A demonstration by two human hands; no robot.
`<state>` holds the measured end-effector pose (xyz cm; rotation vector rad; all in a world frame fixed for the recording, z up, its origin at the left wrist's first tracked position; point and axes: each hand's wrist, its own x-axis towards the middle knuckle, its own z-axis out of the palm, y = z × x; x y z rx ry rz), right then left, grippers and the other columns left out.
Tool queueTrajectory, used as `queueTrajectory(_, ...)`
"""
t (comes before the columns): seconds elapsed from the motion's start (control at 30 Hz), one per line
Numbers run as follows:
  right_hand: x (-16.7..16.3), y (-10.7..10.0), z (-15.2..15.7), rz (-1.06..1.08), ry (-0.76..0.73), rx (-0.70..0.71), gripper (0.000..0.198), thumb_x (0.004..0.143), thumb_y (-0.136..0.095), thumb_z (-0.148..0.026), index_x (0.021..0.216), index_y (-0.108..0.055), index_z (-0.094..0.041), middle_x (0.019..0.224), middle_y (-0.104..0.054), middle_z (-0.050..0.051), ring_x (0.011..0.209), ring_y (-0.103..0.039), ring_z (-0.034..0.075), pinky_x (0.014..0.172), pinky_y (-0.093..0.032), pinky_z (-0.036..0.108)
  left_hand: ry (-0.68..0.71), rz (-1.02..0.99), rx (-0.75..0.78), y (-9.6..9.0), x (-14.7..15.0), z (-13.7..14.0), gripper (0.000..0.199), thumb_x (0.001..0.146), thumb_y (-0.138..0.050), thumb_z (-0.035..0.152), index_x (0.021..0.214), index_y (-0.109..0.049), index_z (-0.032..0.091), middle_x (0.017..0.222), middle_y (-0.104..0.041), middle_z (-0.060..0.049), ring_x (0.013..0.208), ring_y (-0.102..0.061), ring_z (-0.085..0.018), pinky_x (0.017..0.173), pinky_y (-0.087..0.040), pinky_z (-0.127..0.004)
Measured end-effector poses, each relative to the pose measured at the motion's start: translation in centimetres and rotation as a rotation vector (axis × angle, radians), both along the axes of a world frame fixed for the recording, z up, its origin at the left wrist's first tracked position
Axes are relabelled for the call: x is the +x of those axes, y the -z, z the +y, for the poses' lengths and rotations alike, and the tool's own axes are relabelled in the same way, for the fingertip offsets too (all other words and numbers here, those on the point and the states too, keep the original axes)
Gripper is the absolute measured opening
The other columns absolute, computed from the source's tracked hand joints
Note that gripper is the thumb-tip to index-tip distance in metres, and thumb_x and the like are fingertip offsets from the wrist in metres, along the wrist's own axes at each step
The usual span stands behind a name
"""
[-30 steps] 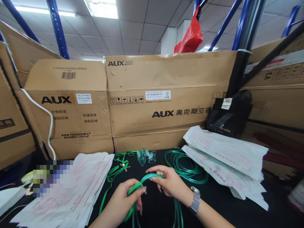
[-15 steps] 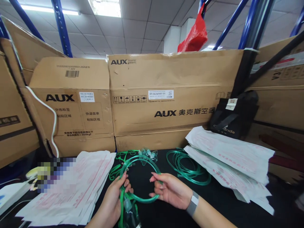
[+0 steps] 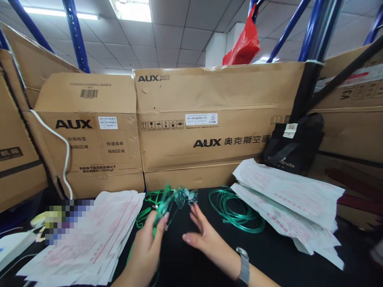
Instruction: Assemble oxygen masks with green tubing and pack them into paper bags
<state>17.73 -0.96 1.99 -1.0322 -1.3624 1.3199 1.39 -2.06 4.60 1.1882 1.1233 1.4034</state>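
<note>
My left hand (image 3: 145, 247) is closed around a coil of clear green tubing (image 3: 164, 205), which is turned nearly edge-on and blurred. A green strap and a clear edge show faintly below that hand; the rest is hidden behind it. Open and holding nothing, my right hand (image 3: 206, 243) has its fingers spread toward the small clear-green plastic pieces (image 3: 180, 196) at the back of the black table. Whether the fingertips touch those pieces I cannot tell. Green elastic straps (image 3: 143, 217) lie just beyond my left hand. Another coil of green tubing (image 3: 236, 213) rests to the right.
Printed white paper pouches (image 3: 89, 235) are stacked at left, and more white pouches (image 3: 287, 199) lie at right. Cardboard boxes (image 3: 209, 99) wall off the back. A black bag (image 3: 295, 145) sits at back right. A white cable (image 3: 64, 139) hangs at left.
My right hand has let go of the tubing loop and opened. My left hand has turned the loop from face-on to nearly edge-on. The clear cup below it has dropped mostly out of sight.
</note>
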Motion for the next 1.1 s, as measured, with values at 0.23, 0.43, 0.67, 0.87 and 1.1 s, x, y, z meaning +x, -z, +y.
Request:
queueTrajectory(0.23, 0.1, -0.3, -0.7, 0.122, -0.499, -0.171, 0.088, 0.048, -0.076, -0.039, 0.125, -0.035, -0.028, 0.136, -0.026, 0.011, 0.119, -0.034, 0.027, 0.084, -0.043, 0.038, -0.038, -0.018, 0.136, 0.1, 1.5, -1.2, 0.013, 0.068, -0.062, 0.031, 0.065, -0.054, 0.021, 0.047, -0.047, 0.003, 0.043, -0.042, -0.012, 0.042, -0.031, -0.020)
queueTrajectory(0.43, -0.4, -0.5, -1.4, -0.341, -0.312, 0.217, 0.068, 0.055, -0.073, -0.037, 0.118, -0.048, -0.026, 0.117, -0.045, 0.006, 0.106, -0.045, 0.020, 0.086, -0.041, 0.031, 0.002, -0.532, -0.086, 0.5, -0.9, 1.8, 0.035, 0.074, -0.055, 0.041, 0.053, -0.038, 0.018, 0.037, -0.031, 0.010, 0.032, -0.025, -0.003, 0.035, -0.026, -0.015)
queueTrajectory(0.67, -0.5, -0.3, -1.6, -0.594, 0.141, 0.549, 0.032, 0.081, -0.047, -0.039, 0.110, -0.055, -0.027, 0.098, -0.047, 0.006, 0.094, -0.048, 0.019, 0.084, -0.040, 0.032, 0.217, -0.559, -0.258, 1.5, -1.8, 2.5, 0.027, 0.074, -0.057, 0.032, 0.055, -0.046, 0.016, 0.033, -0.028, 0.011, 0.027, -0.019, -0.001, 0.029, -0.019, -0.013)
queueTrajectory(0.87, 0.6, -1.7, -1.8, -0.859, 0.034, 0.898, 0.061, 0.077, -0.051, -0.044, 0.131, -0.025, -0.032, 0.125, -0.039, 0.007, 0.113, -0.035, 0.027, 0.095, -0.029, 0.042, 0.788, -0.207, -0.527, 0.8, -1.0, 0.4, 0.021, 0.074, -0.056, 0.034, 0.061, -0.052, 0.017, 0.031, -0.030, 0.011, 0.025, -0.015, -0.002, 0.026, -0.013, -0.015)
queueTrajectory(1.1, -0.4, -0.1, -1.1, -0.701, -0.093, 0.506, 0.030, 0.088, -0.032, -0.030, 0.099, -0.059, -0.023, 0.080, -0.055, 0.004, 0.076, -0.053, 0.015, 0.070, -0.042, 0.025, 0.715, -0.135, -0.484, 1.5, -0.7, 0.4, 0.030, 0.076, -0.049, 0.040, 0.065, -0.058, 0.014, 0.038, -0.037, 0.008, 0.028, -0.025, -0.003, 0.031, -0.021, -0.015)
